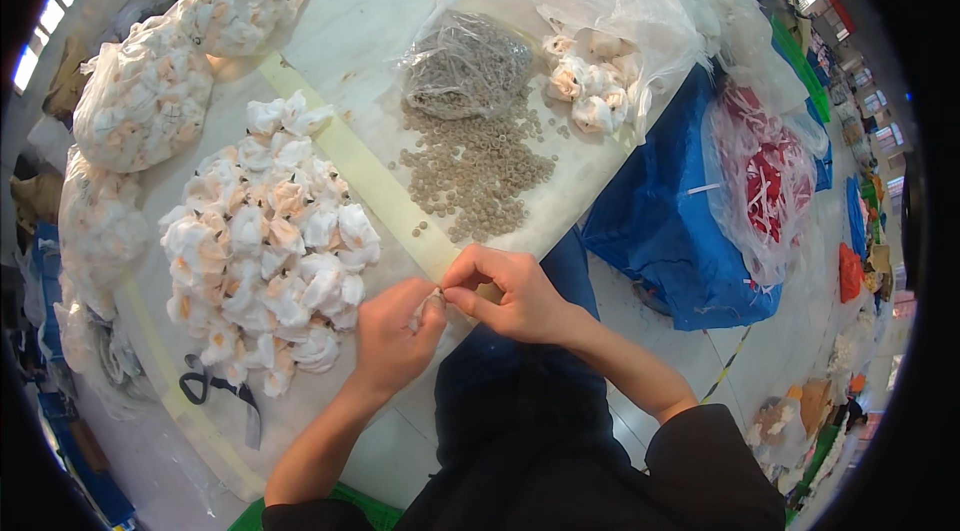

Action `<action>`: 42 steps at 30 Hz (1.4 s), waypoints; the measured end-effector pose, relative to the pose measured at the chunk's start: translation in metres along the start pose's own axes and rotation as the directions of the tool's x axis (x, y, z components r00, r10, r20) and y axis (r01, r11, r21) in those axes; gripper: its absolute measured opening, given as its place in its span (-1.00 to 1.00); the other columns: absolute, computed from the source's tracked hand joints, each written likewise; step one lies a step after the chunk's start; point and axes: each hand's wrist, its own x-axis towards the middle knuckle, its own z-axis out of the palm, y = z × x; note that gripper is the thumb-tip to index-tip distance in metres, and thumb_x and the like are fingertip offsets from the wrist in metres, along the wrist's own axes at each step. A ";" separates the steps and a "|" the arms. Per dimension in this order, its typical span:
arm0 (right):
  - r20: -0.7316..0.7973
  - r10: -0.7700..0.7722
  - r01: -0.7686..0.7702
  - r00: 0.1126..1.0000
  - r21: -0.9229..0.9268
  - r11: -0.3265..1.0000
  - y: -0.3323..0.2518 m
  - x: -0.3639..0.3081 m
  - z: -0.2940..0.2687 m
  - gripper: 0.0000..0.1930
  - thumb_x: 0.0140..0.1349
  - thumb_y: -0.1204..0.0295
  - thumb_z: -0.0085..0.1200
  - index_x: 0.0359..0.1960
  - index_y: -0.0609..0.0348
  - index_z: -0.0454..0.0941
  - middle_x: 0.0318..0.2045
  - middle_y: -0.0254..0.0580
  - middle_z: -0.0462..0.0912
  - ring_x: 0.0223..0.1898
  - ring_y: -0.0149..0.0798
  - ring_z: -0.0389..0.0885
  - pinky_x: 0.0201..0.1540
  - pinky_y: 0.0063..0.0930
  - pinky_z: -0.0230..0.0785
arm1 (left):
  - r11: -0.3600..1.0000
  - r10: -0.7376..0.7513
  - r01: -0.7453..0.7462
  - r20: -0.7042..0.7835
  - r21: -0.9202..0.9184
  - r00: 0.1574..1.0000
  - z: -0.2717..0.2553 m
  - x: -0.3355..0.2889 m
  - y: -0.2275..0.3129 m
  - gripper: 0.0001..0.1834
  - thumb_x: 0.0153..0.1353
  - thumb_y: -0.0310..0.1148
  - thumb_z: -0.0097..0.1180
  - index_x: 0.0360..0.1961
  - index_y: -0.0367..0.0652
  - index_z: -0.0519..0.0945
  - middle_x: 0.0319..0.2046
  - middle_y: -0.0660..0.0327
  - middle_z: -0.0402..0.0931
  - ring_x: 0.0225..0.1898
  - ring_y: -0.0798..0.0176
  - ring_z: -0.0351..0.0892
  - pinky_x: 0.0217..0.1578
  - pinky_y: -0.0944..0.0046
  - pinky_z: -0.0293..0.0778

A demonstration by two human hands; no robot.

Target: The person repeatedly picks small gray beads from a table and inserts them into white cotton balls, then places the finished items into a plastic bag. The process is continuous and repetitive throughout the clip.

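I have the left hand [395, 326] grasping a small pale piece [427, 305] just over the worktop's [362, 81] near edge, and the right hand [520, 291] pinching at its tip; whether a ring sits between those fingertips is too small to tell. Two grips make sense to me: one probably steadies, freeing the other for fine work. The white petal pile [290, 261] lies beyond the left hand and the loose rings [470, 186] beyond the right, presumably so each stays within a short reach. The rings spread beside a grey bag [465, 66], likely tipped out for easy picking. I see scissors [195, 388] at the pile's near left, perhaps set aside to leave the middle uncluttered.
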 end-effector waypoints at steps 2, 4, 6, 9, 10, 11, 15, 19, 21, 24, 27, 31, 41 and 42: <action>0.032 0.014 -0.013 0.999 -0.021 1.000 0.000 0.000 -0.004 -0.89 0.35 0.56 0.26 -0.19 0.25 0.56 -0.37 -0.20 0.64 -0.36 -0.32 0.68 -0.30 -0.42 0.50 | 1.000 0.017 -0.017 0.011 0.022 1.000 0.002 0.001 0.000 -0.92 0.22 -0.53 0.17 -0.29 -0.30 0.65 -0.44 0.00 0.60 -0.46 -0.03 0.61 -0.42 0.12 0.48; 0.043 -0.019 0.021 0.999 -0.056 0.998 0.000 0.001 -0.002 -0.88 0.33 0.58 0.26 -0.21 0.24 0.54 -0.38 -0.17 0.61 -0.35 -0.24 0.66 -0.29 -0.35 0.48 | 0.996 0.049 -0.049 0.006 0.069 0.999 0.002 0.000 -0.002 -0.92 0.19 -0.55 0.17 -0.30 -0.30 0.65 -0.45 0.00 0.58 -0.47 -0.05 0.59 -0.43 0.10 0.46; 0.048 -0.066 0.071 0.997 -0.100 0.992 0.000 0.002 0.000 -0.87 0.31 0.60 0.25 -0.23 0.23 0.52 -0.38 -0.14 0.60 -0.34 -0.14 0.63 -0.28 -0.28 0.47 | 0.993 0.067 -0.067 0.002 0.094 0.998 0.002 -0.001 -0.004 -0.93 0.18 -0.55 0.16 -0.31 -0.31 0.63 -0.47 -0.01 0.56 -0.48 -0.06 0.56 -0.43 0.10 0.44; 0.053 -0.135 0.142 0.989 -0.169 0.975 0.001 0.002 0.000 -0.84 0.27 0.63 0.25 -0.24 0.23 0.49 -0.37 -0.09 0.58 -0.31 0.00 0.59 -0.23 -0.19 0.45 | 0.993 0.071 -0.071 -0.002 0.096 0.997 0.003 -0.001 -0.003 -0.91 0.20 -0.52 0.14 -0.32 -0.34 0.61 -0.49 -0.02 0.51 -0.49 -0.07 0.52 -0.42 0.11 0.41; 0.056 -0.139 0.147 0.989 -0.185 0.972 0.001 0.002 0.000 -0.84 0.26 0.63 0.25 -0.24 0.23 0.49 -0.36 -0.08 0.58 -0.29 0.03 0.58 -0.22 -0.17 0.46 | 0.993 0.071 -0.071 -0.001 0.092 0.997 0.004 -0.001 -0.004 -0.91 0.20 -0.52 0.15 -0.32 -0.34 0.61 -0.49 -0.02 0.51 -0.49 -0.08 0.52 -0.42 0.10 0.41; 0.059 -0.145 0.154 0.988 -0.201 0.967 0.002 0.002 0.000 -0.83 0.25 0.64 0.25 -0.24 0.23 0.48 -0.35 -0.07 0.58 -0.28 0.06 0.58 -0.20 -0.15 0.46 | 0.994 0.071 -0.070 -0.001 0.088 0.997 0.004 -0.002 -0.005 -0.91 0.19 -0.53 0.15 -0.31 -0.34 0.61 -0.49 -0.02 0.50 -0.48 -0.09 0.51 -0.42 0.10 0.41; 0.088 -0.239 0.254 0.967 -0.235 0.938 0.003 0.008 0.004 -0.82 0.20 0.66 0.25 -0.26 0.24 0.48 -0.33 -0.07 0.58 -0.25 0.08 0.58 -0.19 -0.13 0.46 | 0.990 0.110 -0.111 0.011 0.091 0.994 0.001 -0.001 -0.009 -0.87 0.13 -0.60 0.17 -0.27 -0.29 0.63 -0.46 -0.02 0.54 -0.47 -0.09 0.54 -0.44 0.06 0.43; 0.119 -0.264 0.287 0.957 -0.261 0.922 -0.001 0.011 0.001 -0.82 0.18 0.66 0.26 -0.26 0.25 0.50 -0.32 -0.07 0.58 -0.23 0.08 0.59 -0.18 -0.14 0.47 | 0.996 0.081 -0.082 0.021 0.040 0.997 0.000 -0.001 -0.011 -0.88 0.14 -0.57 0.18 -0.27 -0.27 0.63 -0.44 -0.02 0.55 -0.44 -0.11 0.56 -0.41 0.04 0.46; 0.141 -0.267 0.297 0.953 -0.274 0.915 -0.002 0.011 -0.003 -0.83 0.18 0.66 0.26 -0.26 0.26 0.51 -0.32 -0.07 0.58 -0.22 0.08 0.59 -0.17 -0.15 0.48 | 0.996 0.083 -0.084 0.034 0.034 0.996 0.000 -0.002 -0.010 -0.87 0.16 -0.56 0.18 -0.24 -0.27 0.63 -0.42 -0.02 0.56 -0.41 -0.11 0.58 -0.39 0.05 0.48; 0.189 -0.291 0.335 0.938 -0.276 0.901 -0.001 0.008 -0.010 -0.83 0.17 0.64 0.28 -0.24 0.25 0.54 -0.31 -0.08 0.60 -0.23 0.05 0.60 -0.17 -0.18 0.50 | 0.988 0.142 -0.147 0.081 0.055 0.987 -0.002 -0.003 -0.009 -0.86 0.21 -0.53 0.20 -0.20 -0.28 0.64 -0.38 -0.01 0.59 -0.36 -0.10 0.64 -0.35 0.07 0.50; 0.210 -0.343 0.395 0.915 -0.302 0.868 -0.011 0.007 -0.011 -0.82 0.17 0.62 0.28 -0.23 0.24 0.55 -0.31 -0.11 0.61 -0.24 0.04 0.60 -0.16 -0.18 0.51 | 0.985 0.170 -0.172 0.065 0.030 0.983 -0.001 -0.003 -0.010 -0.89 0.24 -0.53 0.19 -0.21 -0.27 0.64 -0.37 0.00 0.59 -0.34 -0.09 0.64 -0.34 0.07 0.52; 0.152 -0.465 0.489 0.872 -0.313 0.814 -0.005 0.005 -0.012 -0.70 0.17 0.51 0.33 -0.03 0.19 0.72 -0.29 -0.18 0.67 -0.31 -0.10 0.65 -0.28 -0.27 0.53 | 0.984 0.179 -0.179 -0.004 0.025 0.984 -0.012 0.000 0.007 -0.89 0.25 -0.52 0.21 -0.20 -0.23 0.65 -0.41 0.00 0.57 -0.38 -0.11 0.62 -0.36 0.02 0.52; -0.333 -0.197 0.119 0.922 -0.241 0.963 0.033 0.008 0.007 -0.84 0.31 0.51 0.16 -0.16 0.17 0.77 -0.49 -0.22 0.65 -0.59 -0.37 0.55 -0.51 -0.48 0.37 | 0.814 0.064 0.205 -0.435 0.544 0.898 -0.186 0.001 -0.013 -0.56 0.48 -0.24 0.01 0.24 -0.26 0.61 0.29 -0.19 0.49 0.28 -0.22 0.47 0.37 -0.12 0.22; -0.348 -0.194 0.096 0.917 -0.279 0.956 0.024 0.011 0.014 -0.87 0.30 0.50 0.16 -0.23 0.17 0.76 -0.54 -0.21 0.63 -0.61 -0.28 0.54 -0.51 -0.41 0.37 | 0.822 0.055 0.213 -0.446 0.528 0.893 -0.187 -0.006 -0.033 -0.55 0.50 -0.23 -0.01 0.26 -0.27 0.58 0.33 -0.20 0.45 0.33 -0.23 0.42 0.39 -0.11 0.20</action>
